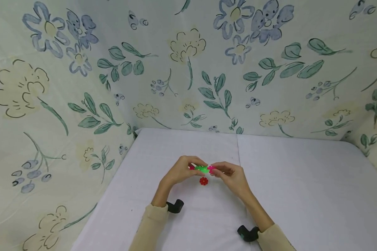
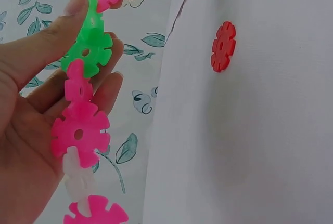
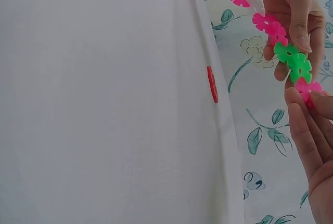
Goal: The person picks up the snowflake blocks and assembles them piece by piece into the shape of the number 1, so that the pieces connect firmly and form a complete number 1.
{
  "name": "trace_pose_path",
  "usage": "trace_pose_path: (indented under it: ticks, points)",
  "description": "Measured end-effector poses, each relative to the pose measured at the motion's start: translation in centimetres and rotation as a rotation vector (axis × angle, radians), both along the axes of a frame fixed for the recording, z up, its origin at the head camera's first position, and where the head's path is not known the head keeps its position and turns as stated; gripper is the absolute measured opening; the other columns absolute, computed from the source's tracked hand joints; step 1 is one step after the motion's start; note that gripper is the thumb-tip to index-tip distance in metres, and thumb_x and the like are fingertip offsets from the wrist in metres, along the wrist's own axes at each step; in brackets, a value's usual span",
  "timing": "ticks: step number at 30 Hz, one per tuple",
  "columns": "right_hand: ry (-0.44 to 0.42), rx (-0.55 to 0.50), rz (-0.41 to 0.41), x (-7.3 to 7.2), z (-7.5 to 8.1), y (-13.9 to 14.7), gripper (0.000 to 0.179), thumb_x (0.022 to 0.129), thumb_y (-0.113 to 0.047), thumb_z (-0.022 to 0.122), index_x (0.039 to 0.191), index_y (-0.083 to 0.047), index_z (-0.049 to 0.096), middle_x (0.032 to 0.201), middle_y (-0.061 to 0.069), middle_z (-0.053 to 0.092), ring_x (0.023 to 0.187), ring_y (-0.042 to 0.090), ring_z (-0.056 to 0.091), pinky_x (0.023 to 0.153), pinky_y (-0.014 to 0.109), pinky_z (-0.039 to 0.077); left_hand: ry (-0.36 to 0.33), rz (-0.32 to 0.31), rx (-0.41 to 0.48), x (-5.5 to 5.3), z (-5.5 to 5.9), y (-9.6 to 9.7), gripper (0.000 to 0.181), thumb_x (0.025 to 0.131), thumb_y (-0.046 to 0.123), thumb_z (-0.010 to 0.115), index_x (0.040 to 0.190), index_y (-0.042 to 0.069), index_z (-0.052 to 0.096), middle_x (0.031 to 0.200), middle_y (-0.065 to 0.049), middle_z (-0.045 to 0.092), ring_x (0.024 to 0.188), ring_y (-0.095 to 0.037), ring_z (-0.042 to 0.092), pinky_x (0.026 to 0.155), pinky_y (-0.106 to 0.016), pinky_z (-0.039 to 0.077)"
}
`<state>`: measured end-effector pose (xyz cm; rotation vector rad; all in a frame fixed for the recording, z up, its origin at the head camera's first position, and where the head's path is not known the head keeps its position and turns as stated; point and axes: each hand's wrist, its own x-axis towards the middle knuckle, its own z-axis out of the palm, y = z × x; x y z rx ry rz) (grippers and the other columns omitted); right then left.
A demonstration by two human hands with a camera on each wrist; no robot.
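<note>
Between both hands runs a chain of interlocked plastic snowflake discs, with pink, white and green pieces. My left hand [image 1: 181, 169] pinches a green disc [image 2: 87, 50] between thumb and fingers. Along its palm lie a pink disc [image 2: 80, 134], a whitish disc [image 2: 78, 178] and more pink ones. At the chain's other end, my right hand [image 1: 231, 175] pinches a pink disc [image 3: 307, 90] against the green part. A loose red disc [image 1: 203, 181] lies on the white cloth just below the hands, touched by neither.
White cloth covers the table [image 1: 301, 195], with a crease line running back from the middle. A floral curtain [image 1: 188, 69] hangs behind and at the sides. Black wrist mounts [image 1: 248, 233] sit near both sleeves.
</note>
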<state>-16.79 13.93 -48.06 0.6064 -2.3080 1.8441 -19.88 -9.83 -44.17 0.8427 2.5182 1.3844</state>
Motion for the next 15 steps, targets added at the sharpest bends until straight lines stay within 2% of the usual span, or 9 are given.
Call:
trace_pose_path:
  ticks: [6,11,15]
  points:
    - [-0.036,-0.036,-0.01,-0.2,0.0,0.1,0.021,0.093,-0.006,0.075,0.113,0.0,0.073,0.103,0.022,0.077,0.083,0.017,0.078,0.076,0.028,0.064,0.059,0.0,0.018,0.1,-0.2,0.6,0.035,0.086,0.011,0.084,0.12,0.012,0.078,0.117,-0.002,0.078,0.109,-0.017,0.068,0.089,-0.028,0.057]
    - [-0.146,-0.111,0.007,-0.1,0.4,-0.1,0.025,0.094,-0.004,0.074,0.116,0.005,0.068,0.104,0.029,0.075,0.081,0.013,0.078,0.075,0.035,0.064,0.137,0.017,0.018,0.3,-0.4,1.2,0.035,0.085,0.011,0.085,0.119,0.011,0.079,0.111,-0.002,0.079,0.099,-0.015,0.069,0.084,-0.023,0.056]
    - [-0.239,-0.167,0.001,0.0,0.5,-0.2,0.027,0.096,-0.003,0.072,0.12,0.008,0.066,0.106,0.032,0.074,0.081,0.013,0.079,0.076,0.033,0.064,0.169,0.036,0.031,0.3,-0.6,1.6,0.031,0.084,0.012,0.086,0.114,0.009,0.08,0.104,-0.003,0.079,0.09,-0.014,0.068,0.079,-0.021,0.056]
